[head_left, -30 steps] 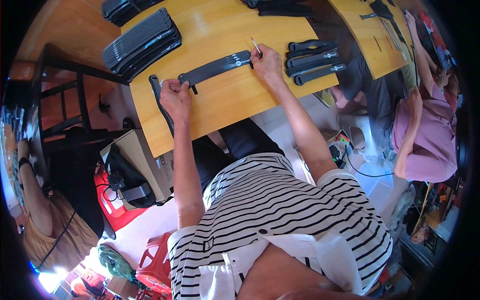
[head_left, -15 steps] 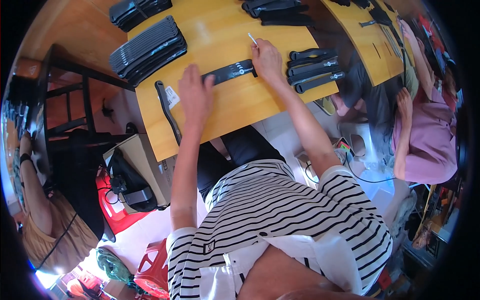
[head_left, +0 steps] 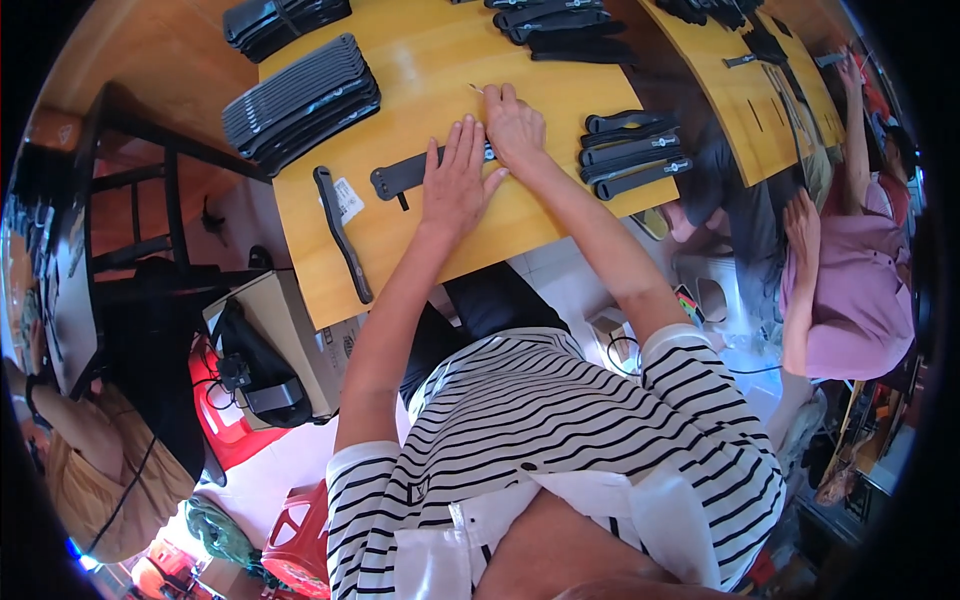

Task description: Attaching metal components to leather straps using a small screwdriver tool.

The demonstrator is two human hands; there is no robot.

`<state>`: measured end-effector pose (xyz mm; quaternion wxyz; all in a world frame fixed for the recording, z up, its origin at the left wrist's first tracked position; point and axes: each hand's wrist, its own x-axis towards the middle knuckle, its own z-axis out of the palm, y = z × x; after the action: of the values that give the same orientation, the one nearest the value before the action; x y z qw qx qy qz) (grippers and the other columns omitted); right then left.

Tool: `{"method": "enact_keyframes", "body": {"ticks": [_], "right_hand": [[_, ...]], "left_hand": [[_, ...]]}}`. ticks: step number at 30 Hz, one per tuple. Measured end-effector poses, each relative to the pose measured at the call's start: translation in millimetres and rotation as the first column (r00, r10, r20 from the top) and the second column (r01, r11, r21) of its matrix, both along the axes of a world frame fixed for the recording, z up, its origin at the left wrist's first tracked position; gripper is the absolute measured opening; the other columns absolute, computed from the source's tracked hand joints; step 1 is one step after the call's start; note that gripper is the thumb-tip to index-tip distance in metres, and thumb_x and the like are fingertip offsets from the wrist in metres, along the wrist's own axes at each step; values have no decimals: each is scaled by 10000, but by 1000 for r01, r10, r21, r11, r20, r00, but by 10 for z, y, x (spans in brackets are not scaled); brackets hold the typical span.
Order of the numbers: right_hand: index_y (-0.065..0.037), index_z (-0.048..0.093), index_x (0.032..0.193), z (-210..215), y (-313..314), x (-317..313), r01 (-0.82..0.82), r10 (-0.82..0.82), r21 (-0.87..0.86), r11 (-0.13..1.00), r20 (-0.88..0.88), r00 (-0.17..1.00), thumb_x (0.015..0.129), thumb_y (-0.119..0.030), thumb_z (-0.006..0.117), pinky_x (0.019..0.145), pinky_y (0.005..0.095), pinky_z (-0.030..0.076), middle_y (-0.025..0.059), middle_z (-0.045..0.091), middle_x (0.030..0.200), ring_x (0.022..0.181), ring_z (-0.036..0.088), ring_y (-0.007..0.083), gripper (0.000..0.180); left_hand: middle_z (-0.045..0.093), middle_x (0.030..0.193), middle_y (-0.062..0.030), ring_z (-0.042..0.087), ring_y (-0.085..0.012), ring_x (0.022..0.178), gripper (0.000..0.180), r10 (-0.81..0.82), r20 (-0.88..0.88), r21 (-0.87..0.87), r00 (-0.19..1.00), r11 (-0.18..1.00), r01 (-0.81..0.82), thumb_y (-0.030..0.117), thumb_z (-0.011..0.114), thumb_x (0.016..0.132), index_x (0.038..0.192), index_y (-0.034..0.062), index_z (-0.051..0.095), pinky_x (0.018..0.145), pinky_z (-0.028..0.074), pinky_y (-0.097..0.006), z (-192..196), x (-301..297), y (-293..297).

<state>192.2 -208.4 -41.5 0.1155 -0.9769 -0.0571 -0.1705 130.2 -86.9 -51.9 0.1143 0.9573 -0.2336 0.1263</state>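
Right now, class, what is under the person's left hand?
Under the left hand is a dark strap, lying on the yellow table. Its rounded left end shows, and a small bit to the hand's right. The stretch beneath the hand is covered and cannot be seen.

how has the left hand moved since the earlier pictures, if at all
Yes, rightward: against the large strap stack, the left hand now lies farther right along the black strap, near the right hand.

Yellow wooden table [head_left: 420, 62]; red stool [head_left: 304, 552]; pale tiled floor [head_left: 548, 260].
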Motion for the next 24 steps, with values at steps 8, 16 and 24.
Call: {"method": "enact_keyframes", "body": {"ticks": [8,16,24], "right_hand": [[-84,488,909,-20,-27,-11,55,-50,-72,996,57,997,811,-130,473,534,410,509,117,545,829,676,628,295,109],[-79,482,895,-22,18,-7,26,-22,-57,998,69,997,821,-122,461,552,405,510,127,558,812,690,629,297,88],[-85,510,976,52,-129,39,59,-50,105,993,-81,995,871,-182,431,642,471,475,164,599,885,762,603,367,163]], "left_hand": [[267,1425,-129,226,-236,1328,714,115,-60,-17,992,993,-116,485,435,860,1361,6,267,1065,159,-457,71,-140,293],[212,1431,-183,208,-310,1323,697,337,-69,-35,939,940,-339,448,425,884,1360,-24,234,1061,141,-501,113,-329,813],[477,1138,-220,486,-363,1029,498,660,-317,-114,681,687,-718,342,571,819,1124,-34,456,837,407,-440,661,-927,1190]]}}
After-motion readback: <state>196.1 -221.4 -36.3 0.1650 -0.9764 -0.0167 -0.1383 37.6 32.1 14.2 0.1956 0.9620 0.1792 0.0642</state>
